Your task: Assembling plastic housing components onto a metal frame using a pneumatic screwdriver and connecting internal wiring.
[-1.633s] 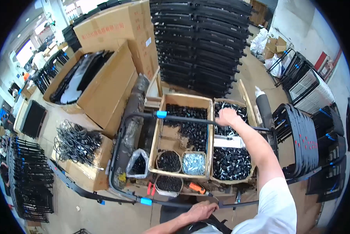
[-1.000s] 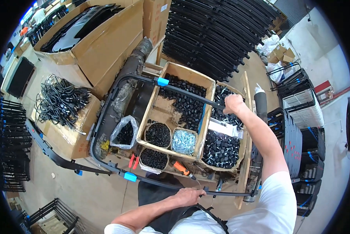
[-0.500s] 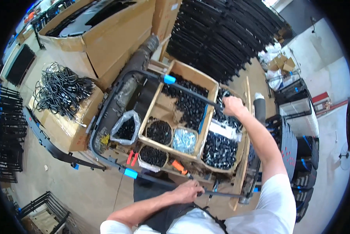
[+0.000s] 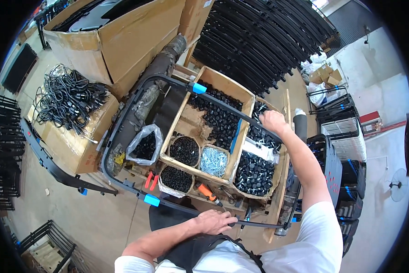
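Across the open cardboard boxes [image 4: 241, 98] on the bench lies a large black tubular frame [image 4: 122, 123] with blue tape marks, and the person holds it at two places: the right hand [image 4: 273, 123] is closed on the far rail above a box of black caps [image 4: 254, 170], and the left hand [image 4: 215, 222] is closed around the near rail at the bench edge. Judged from this, the long frame could swing or sag and rake the box walls, tipping the small round tubs of black screws [image 4: 184, 151] or the tray of silver screws [image 4: 213, 161]. The clear bag [image 4: 145, 144] and red-handled pliers [image 4: 150, 180] lie just beside the near rail and could be swept off. The stacked black frames [image 4: 268, 41] behind and the coiled cables [image 4: 68, 100] to the left crowd any wide swing.
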Demonstrator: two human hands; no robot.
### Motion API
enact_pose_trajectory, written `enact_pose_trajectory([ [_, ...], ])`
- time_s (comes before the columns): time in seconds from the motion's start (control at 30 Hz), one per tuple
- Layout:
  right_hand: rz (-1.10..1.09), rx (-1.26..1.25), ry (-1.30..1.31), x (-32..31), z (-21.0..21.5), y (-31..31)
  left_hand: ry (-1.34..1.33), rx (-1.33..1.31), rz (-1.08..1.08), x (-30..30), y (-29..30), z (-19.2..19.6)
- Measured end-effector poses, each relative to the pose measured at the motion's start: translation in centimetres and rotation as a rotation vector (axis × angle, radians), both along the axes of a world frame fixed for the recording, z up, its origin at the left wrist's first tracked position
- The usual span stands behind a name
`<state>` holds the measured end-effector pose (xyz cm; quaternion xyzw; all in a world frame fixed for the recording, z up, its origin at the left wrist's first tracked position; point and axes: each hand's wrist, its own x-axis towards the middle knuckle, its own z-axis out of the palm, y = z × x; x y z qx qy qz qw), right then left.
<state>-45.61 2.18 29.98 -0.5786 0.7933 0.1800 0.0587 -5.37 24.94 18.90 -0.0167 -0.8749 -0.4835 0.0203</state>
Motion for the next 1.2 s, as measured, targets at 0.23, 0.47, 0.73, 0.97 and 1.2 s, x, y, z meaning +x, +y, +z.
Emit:
enact_pose_trajectory([
  [0.23,0.161,0.087,0.07,-0.3,-1.2,-0.1,-0.055,0.053,0.08,0.2,-0.3,0.7],
  [0.47,0.032,0.047,-0.131,-1.3,-2.0,-0.2,0.007,0.033,0.012,0.4,-0.2,0.5],
  [0.73,-0.09,-0.092,-0.098,-0.7,-2.2,0.3,-0.075,0.103,0.07,0.2,0.0,0.1],
  [0.97,-0.106,-0.029,0.038,-0.4,-2.0,0.8,0.029,0.005,0.037,0.1,0.3,0.1],
  [1.2,0.195,0.214,0.282,-0.5,-0.7,2.6,0.016,0.026,0.079,0.4,0.6,0.3],
])
